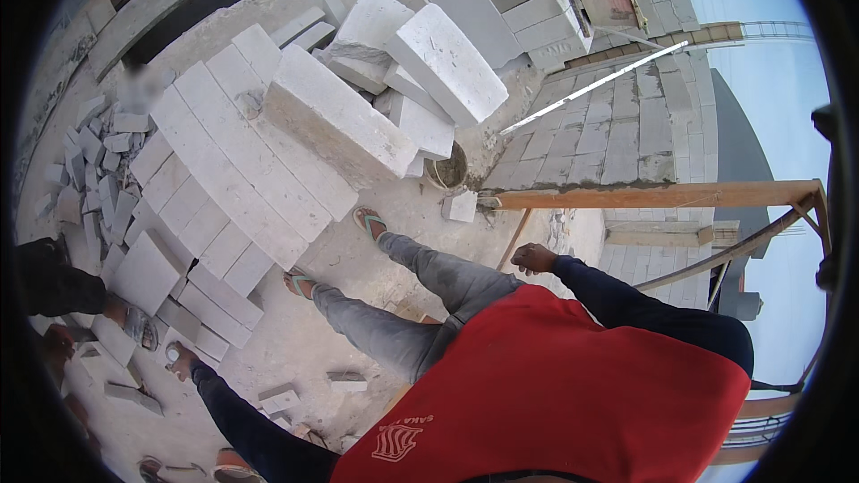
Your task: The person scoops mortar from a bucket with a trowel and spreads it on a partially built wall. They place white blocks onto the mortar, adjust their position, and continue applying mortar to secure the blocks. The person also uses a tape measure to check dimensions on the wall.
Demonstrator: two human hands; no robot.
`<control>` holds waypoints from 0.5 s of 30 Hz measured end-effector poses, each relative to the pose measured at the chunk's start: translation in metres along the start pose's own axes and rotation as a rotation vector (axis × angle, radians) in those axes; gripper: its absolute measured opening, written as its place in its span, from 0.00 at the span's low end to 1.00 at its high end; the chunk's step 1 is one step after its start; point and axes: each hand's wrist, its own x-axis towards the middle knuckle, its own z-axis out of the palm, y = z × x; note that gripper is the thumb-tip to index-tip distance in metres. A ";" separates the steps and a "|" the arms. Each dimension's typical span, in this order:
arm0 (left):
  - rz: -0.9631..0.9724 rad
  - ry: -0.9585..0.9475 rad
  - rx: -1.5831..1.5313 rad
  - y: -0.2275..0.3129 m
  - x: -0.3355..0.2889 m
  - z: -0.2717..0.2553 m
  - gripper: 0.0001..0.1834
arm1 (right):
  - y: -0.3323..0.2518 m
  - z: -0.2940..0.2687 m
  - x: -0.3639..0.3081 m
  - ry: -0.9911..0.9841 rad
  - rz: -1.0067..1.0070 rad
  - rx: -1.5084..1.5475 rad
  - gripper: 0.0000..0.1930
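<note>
Left hand [182,360] low at the near left, fingers curled together around a small pale round thing [173,352], too small to tell what, just above grey block fragments [125,340] on the ground. Right hand [534,258] out to the right of centre, loosely curled with nothing in it, knuckles up, just below the wooden beam [662,194] and beside a slanting wooden strut [514,239]; touching or not, cannot tell. Both sleeves dark blue, red vest [573,394] filling the near right, grey trousers [403,313] stretching away to two feet in green sandals [367,222] on the dusty concrete floor [295,340]. Beyond the feet, flat rows of pale grey blocks [224,179] laid side by side, with larger blocks [340,121] tumbled on top and further ones [447,63] piled behind. Bucket [447,170] just right of that heap, near the beam's left end. Block wall [617,125] at the far right, a white rod [595,85] slanting across it. Another person's sandalled foot [134,322] and dark sleeve [49,282] at the left edge.
</note>
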 end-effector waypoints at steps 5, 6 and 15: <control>0.208 0.013 0.317 0.019 0.060 0.027 0.45 | -0.129 0.009 0.008 0.354 0.023 0.235 0.16; 0.201 0.011 0.287 0.021 0.063 0.029 0.43 | -0.147 0.010 0.007 0.338 0.005 0.225 0.16; 0.386 -0.063 0.019 0.001 -0.078 0.011 0.24 | -0.165 0.052 -0.004 0.315 -0.079 0.201 0.14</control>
